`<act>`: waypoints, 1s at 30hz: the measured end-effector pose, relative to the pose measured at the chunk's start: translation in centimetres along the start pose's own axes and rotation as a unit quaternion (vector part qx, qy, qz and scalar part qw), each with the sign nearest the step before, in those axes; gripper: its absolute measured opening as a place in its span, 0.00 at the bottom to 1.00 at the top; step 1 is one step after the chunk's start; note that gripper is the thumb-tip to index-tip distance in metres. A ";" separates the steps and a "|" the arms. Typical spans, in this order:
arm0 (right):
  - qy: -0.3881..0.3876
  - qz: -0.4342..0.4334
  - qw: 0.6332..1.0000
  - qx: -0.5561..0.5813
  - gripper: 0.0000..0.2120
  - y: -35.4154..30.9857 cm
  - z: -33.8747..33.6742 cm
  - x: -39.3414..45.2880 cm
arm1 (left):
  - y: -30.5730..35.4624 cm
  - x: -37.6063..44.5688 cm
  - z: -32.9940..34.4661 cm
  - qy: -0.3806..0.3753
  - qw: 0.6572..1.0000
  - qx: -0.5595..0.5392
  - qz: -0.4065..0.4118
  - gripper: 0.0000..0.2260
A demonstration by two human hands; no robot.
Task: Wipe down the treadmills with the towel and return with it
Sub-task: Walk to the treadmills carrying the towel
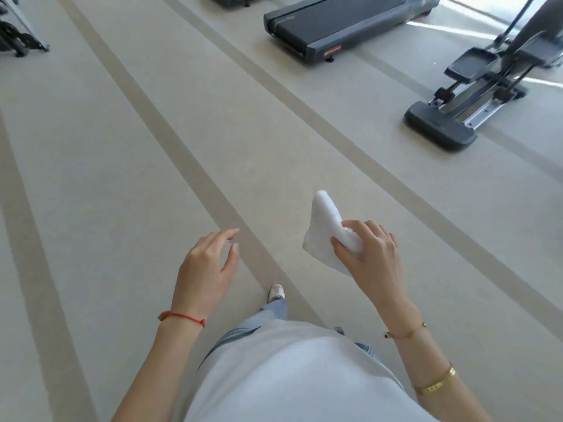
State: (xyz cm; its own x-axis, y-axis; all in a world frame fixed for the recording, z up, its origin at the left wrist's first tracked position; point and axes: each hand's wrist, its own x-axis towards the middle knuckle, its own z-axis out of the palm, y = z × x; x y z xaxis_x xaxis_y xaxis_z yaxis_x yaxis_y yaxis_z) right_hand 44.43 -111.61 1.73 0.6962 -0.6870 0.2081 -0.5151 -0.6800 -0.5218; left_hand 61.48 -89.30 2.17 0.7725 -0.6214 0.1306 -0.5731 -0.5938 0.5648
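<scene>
Gripping 1 towel (324, 229): rt hand (370, 257); lt hand (207, 263) loose, 1 treadmill (341, 22) ahead.

Towel (323, 229): white terry-like cloth, soft and matt, gripped by the right hand (370, 257). Floor (122, 166): matt, finely textured beige covering with darker matt stripes; treadmill (341, 24): dark grey plastic frame of dull sheen around a matt black belt; stepping machine (469, 99): matt dark plastic foot and pedals on bright, reflective metal rails. Worn items were a red cord bracelet (182, 317), two polished gold-coloured metal bracelets (436, 383), a smooth white cloth top (292, 376) and faded blue denim trousers (268, 315).
</scene>
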 end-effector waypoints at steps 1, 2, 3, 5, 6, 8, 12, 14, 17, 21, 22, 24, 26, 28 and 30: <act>0.006 0.003 1.000 -0.003 0.08 0.0 0.2 2.4 | 0.0 2.8 0.1 0.000 1.000 0.001 0.010 0.11; 0.013 0.008 1.000 -0.006 0.08 0.0 0.4 4.6 | 0.2 5.4 0.3 -0.002 1.000 0.003 0.020 0.11; 0.023 0.014 1.000 -0.008 0.08 0.1 0.5 6.8 | 0.3 7.9 0.5 -0.006 1.000 0.004 0.028 0.11; 0.040 0.029 0.999 -0.009 0.08 0.4 0.7 10.7 | 0.5 12.6 1.0 -0.021 0.999 0.006 0.042 0.11; 0.045 0.037 0.998 -0.011 0.08 0.7 0.9 12.4 | 0.7 14.9 1.4 -0.028 0.998 0.006 0.049 0.11; 0.057 0.052 0.997 -0.018 0.08 1.4 1.1 15.6 | 1.1 19.1 2.2 -0.044 0.997 0.005 0.063 0.11; 0.085 0.081 0.993 -0.026 0.09 3.5 2.2 22.4 | 2.4 28.0 4.8 -0.074 0.993 0.003 0.093 0.11; 0.099 0.091 0.990 -0.032 0.09 4.9 2.9 26.1 | 3.0 32.5 6.4 -0.082 0.991 0.002 0.106 0.11; 0.103 0.105 0.989 -0.032 0.10 7.5 3.6 32.4 | 4.4 39.5 9.2 -0.086 0.990 -0.001 0.116 0.11; 0.100 0.101 0.990 -0.023 0.10 11.4 3.4 42.1 | 7.4 49.2 12.4 -0.080 0.989 -0.001 0.125 0.11; 0.100 0.097 0.990 -0.024 0.10 12.4 3.2 44.6 | 8.3 51.7 13.2 -0.078 0.989 -0.002 0.126 0.12; 0.108 0.092 0.990 -0.024 0.10 14.3 2.7 49.6 | 10.2 56.6 14.6 -0.076 0.989 -0.004 0.130 0.12; 0.114 0.089 0.989 -0.024 0.10 16.0 2.3 54.6 | 11.9 61.1 15.9 -0.070 0.988 -0.005 0.135 0.11; 0.112 0.087 0.989 -0.029 0.11 17.6 1.9 59.1 | 13.3 65.3 17.0 -0.064 0.988 -0.007 0.138 0.11; 0.110 0.083 0.990 -0.031 0.11 18.8 1.8 63.2 | 14.4 68.8 18.0 -0.061 0.988 -0.007 0.139 0.11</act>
State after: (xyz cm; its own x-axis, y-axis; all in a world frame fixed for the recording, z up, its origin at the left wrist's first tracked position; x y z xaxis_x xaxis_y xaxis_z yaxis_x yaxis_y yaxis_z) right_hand 79.61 -167.32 3.56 0.4770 -0.8255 0.3018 -0.6484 -0.5623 -0.5132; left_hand 101.46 -149.87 4.59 0.5459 -0.8174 0.1838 -0.7545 -0.3842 0.5321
